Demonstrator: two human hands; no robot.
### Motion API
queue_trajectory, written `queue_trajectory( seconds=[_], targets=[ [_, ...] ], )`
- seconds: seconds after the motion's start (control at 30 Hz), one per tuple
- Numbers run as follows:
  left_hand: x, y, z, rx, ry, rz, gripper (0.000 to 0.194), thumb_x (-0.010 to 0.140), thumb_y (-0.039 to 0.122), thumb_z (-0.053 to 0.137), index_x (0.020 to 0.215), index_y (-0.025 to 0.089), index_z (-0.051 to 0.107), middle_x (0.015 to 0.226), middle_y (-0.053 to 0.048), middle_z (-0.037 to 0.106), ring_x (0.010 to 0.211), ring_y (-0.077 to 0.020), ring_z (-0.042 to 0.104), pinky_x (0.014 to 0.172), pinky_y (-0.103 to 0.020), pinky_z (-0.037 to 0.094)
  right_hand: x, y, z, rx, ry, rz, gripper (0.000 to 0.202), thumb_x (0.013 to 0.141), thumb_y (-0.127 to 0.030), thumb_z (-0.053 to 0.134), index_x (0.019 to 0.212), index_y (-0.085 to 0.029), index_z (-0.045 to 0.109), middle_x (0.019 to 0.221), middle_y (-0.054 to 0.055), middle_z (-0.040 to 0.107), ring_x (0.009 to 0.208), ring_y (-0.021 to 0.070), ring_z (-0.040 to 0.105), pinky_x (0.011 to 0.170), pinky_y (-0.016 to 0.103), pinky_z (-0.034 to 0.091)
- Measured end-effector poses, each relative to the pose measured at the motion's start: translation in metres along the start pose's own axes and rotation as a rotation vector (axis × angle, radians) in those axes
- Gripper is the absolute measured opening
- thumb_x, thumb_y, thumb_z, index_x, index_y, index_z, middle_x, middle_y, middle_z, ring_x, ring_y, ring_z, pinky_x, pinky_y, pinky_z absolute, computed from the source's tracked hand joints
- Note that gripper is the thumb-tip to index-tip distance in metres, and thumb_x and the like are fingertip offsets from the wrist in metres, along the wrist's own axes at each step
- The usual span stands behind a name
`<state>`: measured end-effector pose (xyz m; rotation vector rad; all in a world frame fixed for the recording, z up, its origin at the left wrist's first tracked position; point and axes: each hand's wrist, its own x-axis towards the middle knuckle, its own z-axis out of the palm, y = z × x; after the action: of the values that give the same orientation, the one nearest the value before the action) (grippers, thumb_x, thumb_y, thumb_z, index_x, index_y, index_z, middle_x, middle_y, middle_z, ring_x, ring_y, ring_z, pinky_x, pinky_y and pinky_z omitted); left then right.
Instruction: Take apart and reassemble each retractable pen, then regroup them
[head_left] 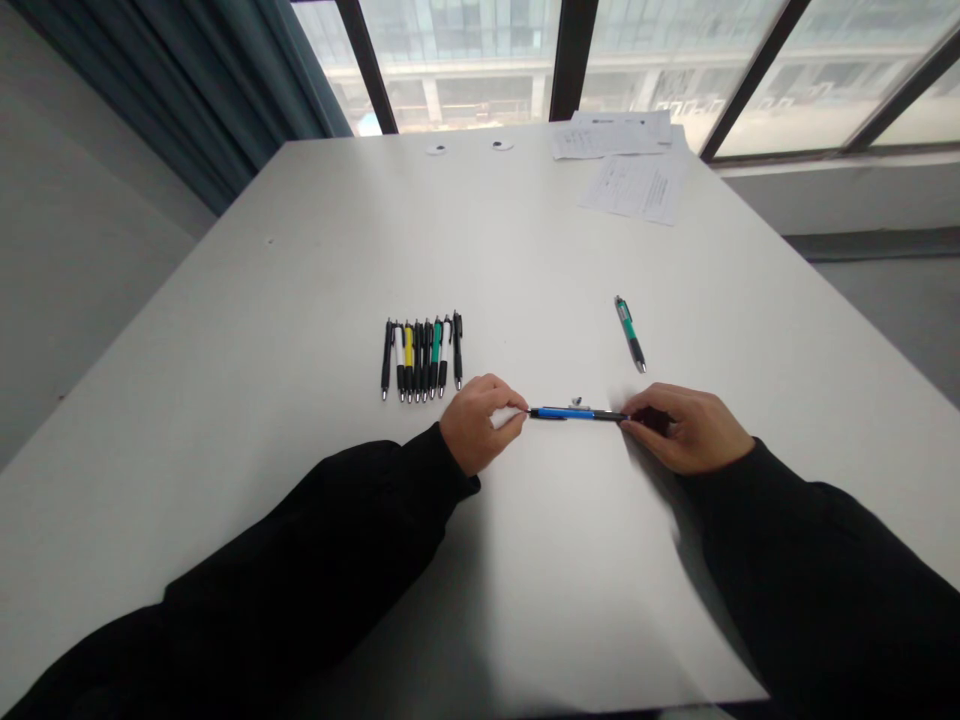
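Observation:
A blue pen (566,413) with a black grip lies crosswise between my two hands, just over the white table (480,250). My left hand (484,422) pinches its left end between thumb and fingertips. At the right end, the thumb and fingers of my right hand (682,425) close on the black grip. A small silver pen tip (577,401) and what seems a thin clear piece sit right behind the pen. Beyond my left hand stands a row of several pens (422,358), black, white, yellow and green, side by side. A green pen (628,332) lies alone beyond my right hand.
Sheets of paper (634,185) lie at the far right of the table, by the window. Two small white oval pieces (502,146) with dark marks rest near the far edge. A blue curtain (247,90) hangs at the left.

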<state>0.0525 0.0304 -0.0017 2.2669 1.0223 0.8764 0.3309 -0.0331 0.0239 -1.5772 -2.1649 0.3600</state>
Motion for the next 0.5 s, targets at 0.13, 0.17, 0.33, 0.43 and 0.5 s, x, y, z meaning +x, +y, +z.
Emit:
queue_trajectory(
  seconds=[0.13, 0.17, 0.33, 0.43, 0.5],
  targets=[
    [-0.0004, -0.0001, 0.0005, -0.001, 0.006, -0.006, 0.008, 0.076, 0.014, 0.065, 0.081, 0.017, 0.071, 0.079, -0.004, 0.063, 0.078, -0.0161, 0.058, 0.067, -0.028, 0.047, -0.0003, 0.0, -0.0013, 0.047, -0.021, 0.081, 0.011, 0.075, -0.024, 0.062, 0.082, -0.018, 0.067, 0.07, 0.003, 0.066, 0.059, 0.0158, 0.061, 0.058, 0.028, 0.049],
    [-0.0005, 0.0, 0.0007, 0.0, 0.007, -0.007, 0.008, 0.076, 0.014, 0.065, 0.081, 0.017, 0.071, 0.079, -0.005, 0.063, 0.078, -0.0162, 0.058, 0.066, -0.028, 0.047, -0.0006, 0.0, -0.0017, 0.06, -0.028, 0.101, 0.012, 0.075, -0.025, 0.062, 0.083, -0.018, 0.067, 0.07, 0.003, 0.067, 0.059, 0.0159, 0.061, 0.058, 0.028, 0.05],
    [-0.0002, 0.0007, 0.0009, 0.007, 0.01, -0.008, 0.007, 0.076, 0.014, 0.066, 0.08, 0.017, 0.071, 0.079, -0.005, 0.063, 0.078, -0.0163, 0.058, 0.066, -0.028, 0.047, -0.0014, -0.0002, -0.003, 0.053, -0.053, 0.128, 0.013, 0.075, -0.026, 0.062, 0.083, -0.018, 0.068, 0.071, 0.003, 0.066, 0.06, 0.0163, 0.061, 0.059, 0.029, 0.049],
    [0.0002, 0.0011, 0.0005, 0.01, 0.007, -0.01, 0.007, 0.075, 0.014, 0.065, 0.08, 0.017, 0.071, 0.079, -0.005, 0.063, 0.077, -0.0163, 0.058, 0.066, -0.028, 0.047, -0.0015, -0.0004, -0.0028, 0.039, -0.054, 0.121, 0.014, 0.075, -0.027, 0.061, 0.083, -0.018, 0.068, 0.071, 0.003, 0.066, 0.06, 0.0161, 0.061, 0.059, 0.029, 0.049],
    [0.0003, 0.0011, 0.0002, 0.011, 0.006, -0.011, 0.007, 0.075, 0.014, 0.065, 0.079, 0.016, 0.07, 0.078, -0.005, 0.063, 0.077, -0.0164, 0.057, 0.066, -0.028, 0.047, -0.0016, -0.0003, -0.0024, 0.039, -0.051, 0.119, 0.014, 0.075, -0.027, 0.061, 0.083, -0.018, 0.068, 0.07, 0.003, 0.066, 0.059, 0.0158, 0.06, 0.059, 0.029, 0.049]
  ],
)
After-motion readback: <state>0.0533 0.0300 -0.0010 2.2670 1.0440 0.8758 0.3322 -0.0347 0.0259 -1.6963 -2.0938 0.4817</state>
